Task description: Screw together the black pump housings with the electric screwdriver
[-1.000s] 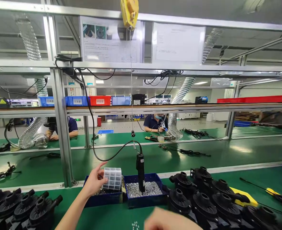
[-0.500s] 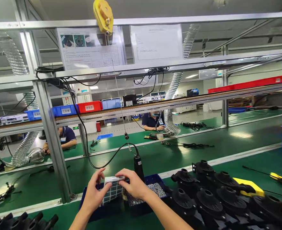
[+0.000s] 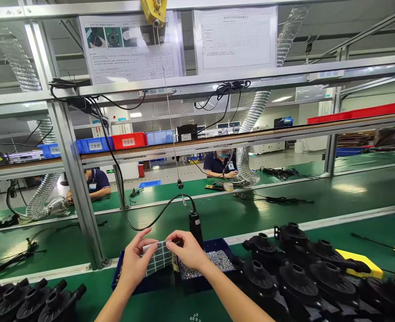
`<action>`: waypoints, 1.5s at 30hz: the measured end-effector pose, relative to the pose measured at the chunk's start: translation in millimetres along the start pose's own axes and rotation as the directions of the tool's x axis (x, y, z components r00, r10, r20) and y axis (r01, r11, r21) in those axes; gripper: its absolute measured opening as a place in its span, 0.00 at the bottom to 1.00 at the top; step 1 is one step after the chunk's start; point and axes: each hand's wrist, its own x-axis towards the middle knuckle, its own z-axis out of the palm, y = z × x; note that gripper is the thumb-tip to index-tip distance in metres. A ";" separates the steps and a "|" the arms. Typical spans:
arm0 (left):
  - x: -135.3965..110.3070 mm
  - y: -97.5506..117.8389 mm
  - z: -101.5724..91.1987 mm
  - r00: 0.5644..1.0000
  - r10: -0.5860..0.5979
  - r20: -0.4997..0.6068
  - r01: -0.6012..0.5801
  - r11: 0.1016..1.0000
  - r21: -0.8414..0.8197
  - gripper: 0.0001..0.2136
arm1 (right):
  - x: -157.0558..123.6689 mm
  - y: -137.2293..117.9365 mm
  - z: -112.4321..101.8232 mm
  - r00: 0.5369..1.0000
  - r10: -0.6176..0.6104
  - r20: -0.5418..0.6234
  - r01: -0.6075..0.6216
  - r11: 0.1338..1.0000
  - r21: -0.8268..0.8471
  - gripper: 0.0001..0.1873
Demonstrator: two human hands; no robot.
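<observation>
Both hands hold a sheet of small grey-green rectangular labels (image 3: 160,258) with white lines between them. My left hand (image 3: 137,259) pinches its upper left corner between thumb and fingers. At the top right edge, my right hand (image 3: 186,251) grips it with thumb and fingertips. The sheet hangs tilted over the blue parts bins. Behind my right hand stands a black electric screwdriver (image 3: 195,228), its cable looping up to the left. Small shiny metal parts, too small to name, fill the right bin (image 3: 219,261).
Black round housings with spouts (image 3: 296,279) crowd the right bench; similar ones (image 3: 32,302) stand at lower left. A yellow object (image 3: 361,264) lies among the right ones. Small rings (image 3: 195,317) lie at the front edge. A metal post (image 3: 78,192) rises left. Two people sit across the benches.
The label sheet's top edge, earlier curled over towards me, is now flatter, showing more of its grid. My hands stay on it. The view has tipped down slightly.
</observation>
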 end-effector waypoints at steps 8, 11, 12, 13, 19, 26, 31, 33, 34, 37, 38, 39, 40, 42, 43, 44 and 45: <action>-3.9 8.5 2.7 0.994 0.029 -0.107 -0.016 0.992 0.125 0.19 | -4.3 -6.6 5.5 0.998 -0.052 -0.037 0.050 0.996 -0.073 0.13; -2.7 10.9 1.9 0.994 0.047 -0.097 -0.032 0.987 0.155 0.19 | -4.5 -8.8 1.7 0.996 -0.071 -0.049 0.068 0.995 -0.067 0.12; -2.3 11.2 1.7 0.995 0.053 -0.090 -0.038 0.986 0.164 0.19 | -4.6 -9.9 -0.3 0.995 -0.086 -0.048 0.083 0.994 -0.066 0.12; -2.0 11.2 1.4 0.995 0.058 -0.084 -0.043 0.984 0.174 0.19 | -4.7 -11.1 -2.3 0.993 -0.110 -0.044 0.107 0.992 -0.068 0.11; -2.9 9.7 1.7 0.997 0.061 -0.045 -0.050 0.976 0.211 0.16 | -5.8 -14.6 -5.8 0.980 -0.188 -0.064 0.185 0.982 -0.045 0.11; -6.7 14.0 6.6 0.998 0.012 0.064 -0.020 0.992 0.121 0.22 | -5.4 -11.2 0.2 0.997 -0.081 -0.009 0.081 0.995 0.065 0.34; -6.1 11.2 6.8 0.990 -0.046 0.130 0.039 0.997 0.061 0.25 | -7.0 -16.8 1.7 0.993 -0.113 -0.041 0.115 0.992 0.048 0.29; -5.7 11.5 6.1 0.988 -0.035 0.150 0.031 0.999 0.033 0.29 | -7.9 -18.3 2.0 0.988 -0.134 -0.082 0.136 0.991 0.019 0.23; -5.6 11.9 5.5 0.987 -0.022 0.158 0.019 1.000 0.020 0.32 | -8.2 -18.4 2.1 0.984 -0.143 -0.107 0.144 0.990 0.005 0.21; -4.6 12.4 3.0 0.990 0.013 0.143 -0.021 0.998 0.051 0.30 | -8.1 -16.9 2.4 0.975 -0.164 -0.153 0.165 0.986 -0.006 0.18; -4.0 12.0 2.0 0.993 0.017 0.121 -0.027 0.996 0.086 0.27 | -7.7 -16.0 2.3 0.972 -0.170 -0.159 0.172 0.985 -0.001 0.15; -3.2 11.2 0.9 0.995 0.020 0.094 -0.031 0.992 0.120 0.25 | -7.4 -15.2 2.2 0.970 -0.175 -0.166 0.179 0.984 0.007 0.11; -2.3 10.1 -0.1 0.997 0.023 0.069 -0.032 0.989 0.144 0.23 | -7.0 -14.5 2.0 0.968 -0.178 -0.175 0.184 0.983 0.016 0.06; -0.5 7.9 -1.9 0.999 0.023 0.049 -0.030 0.987 0.158 0.22 | -6.6 -13.3 1.4 0.965 -0.180 -0.193 0.190 0.981 0.035 0.02; 0.2 6.8 -2.7 0.998 0.021 0.053 -0.029 0.988 0.152 0.21 | -6.7 -12.7 1.1 0.965 -0.180 -0.189 0.192 0.980 0.046 0.02; 0.7 5.8 -3.3 0.998 0.019 0.063 -0.028 0.989 0.143 0.21 | -7.0 -11.9 1.1 0.969 -0.182 -0.170 0.194 0.979 0.062 0.07; 1.0 5.0 -3.7 0.997 0.018 0.075 -0.028 0.991 0.133 0.22 | -7.4 -10.9 1.4 0.972 -0.186 -0.141 0.199 0.977 0.083 0.16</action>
